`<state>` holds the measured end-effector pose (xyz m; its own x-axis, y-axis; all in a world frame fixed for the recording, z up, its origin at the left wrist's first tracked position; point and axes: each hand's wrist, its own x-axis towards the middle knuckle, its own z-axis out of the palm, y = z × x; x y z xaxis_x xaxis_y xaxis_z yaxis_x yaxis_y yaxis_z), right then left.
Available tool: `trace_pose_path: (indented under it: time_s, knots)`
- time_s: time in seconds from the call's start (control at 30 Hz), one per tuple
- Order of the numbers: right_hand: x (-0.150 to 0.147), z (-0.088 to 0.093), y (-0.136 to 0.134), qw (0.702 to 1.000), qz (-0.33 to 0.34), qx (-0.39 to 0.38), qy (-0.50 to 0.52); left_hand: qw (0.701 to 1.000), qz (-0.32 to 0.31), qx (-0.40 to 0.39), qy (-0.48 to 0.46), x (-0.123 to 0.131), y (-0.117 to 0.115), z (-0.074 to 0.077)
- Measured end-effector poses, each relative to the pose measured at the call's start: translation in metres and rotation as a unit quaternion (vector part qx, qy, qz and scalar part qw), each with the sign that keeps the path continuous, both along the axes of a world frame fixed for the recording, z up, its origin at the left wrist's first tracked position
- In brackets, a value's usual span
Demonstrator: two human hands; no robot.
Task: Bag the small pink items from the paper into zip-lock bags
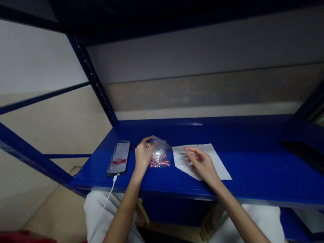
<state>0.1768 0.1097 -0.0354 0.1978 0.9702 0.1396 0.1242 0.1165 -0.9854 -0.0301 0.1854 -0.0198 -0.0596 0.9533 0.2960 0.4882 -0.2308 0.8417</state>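
Observation:
My left hand [143, 155] is closed at the left edge of a clear plastic zip bag [159, 148], its thumb lying on the plastic. Small pink and red pieces [162, 161] show in or under the clear plastic; their kind is too blurred to tell. More than one bag seems to overlap there. Over a white sheet of paper [216, 167], my right hand [200, 162] hovers with its fingers loosely bent and apart. Nothing visible is held in it. The paper lies flat and slightly askew, just right of the bags.
A phone [120, 157] with a lit screen lies left of my left hand, a white charging cable [112, 185] running down from it. A dark flat object [310, 156] lies at the far right of the blue shelf [251, 145]. Blue uprights [94, 80] and an overhead shelf frame the space.

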Motion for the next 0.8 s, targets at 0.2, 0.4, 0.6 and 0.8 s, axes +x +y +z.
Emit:
trace_pose_path:
  time_s: [0.2,0.4,0.6,0.8]
  knots:
    - [0.027,-0.009,-0.003,0.995,-0.062,0.029,-0.070,0.957,0.164,0.208,0.121,0.018,-0.040,0.009]
    - [0.036,-0.015,-0.004,0.993,-0.087,0.026,-0.069,0.933,-0.176,0.306,0.066,0.044,-0.134,-0.023]
    - [0.036,-0.014,-0.009,0.989,-0.103,0.026,-0.103,0.927,-0.353,0.007,0.125,0.055,-0.194,-0.117]
    - [0.035,-0.015,-0.010,0.985,-0.071,0.021,-0.154,0.956,-0.233,-0.165,0.064,0.039,-0.171,-0.177]
